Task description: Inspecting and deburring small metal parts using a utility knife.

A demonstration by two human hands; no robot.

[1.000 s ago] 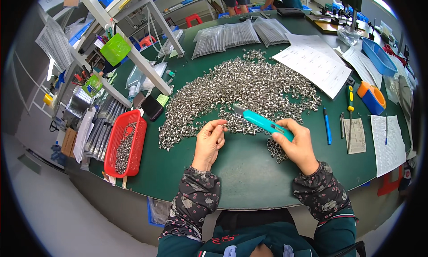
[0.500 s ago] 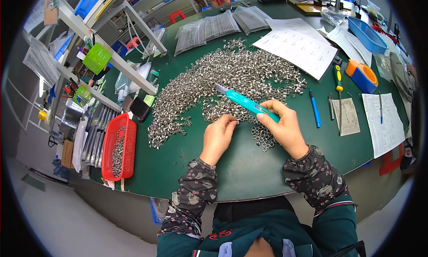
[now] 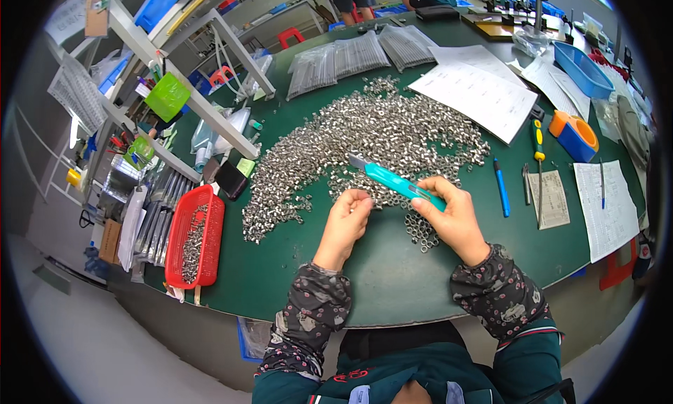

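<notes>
My right hand is closed around the handle of a teal utility knife. Its blade end points to the far left, over a wide heap of small silvery metal rings on the green table. Just left of the knife, my left hand has thumb and fingers pinched together. Whatever lies in that pinch is too small or hidden to name. Between my hands, toward me, a small cluster of rings lies flat, its holes showing.
At the left stands a red basket with metal pieces in it. Bagged thin rods lie behind the heap. Papers, a blue pen, a screwdriver and a tape roll lie to the right. A shelf frame rises at the left.
The whole view has shifted slightly, so the table appears lower and farther right. My left hand has drawn a little away from the knife. The knife stays in my right hand.
</notes>
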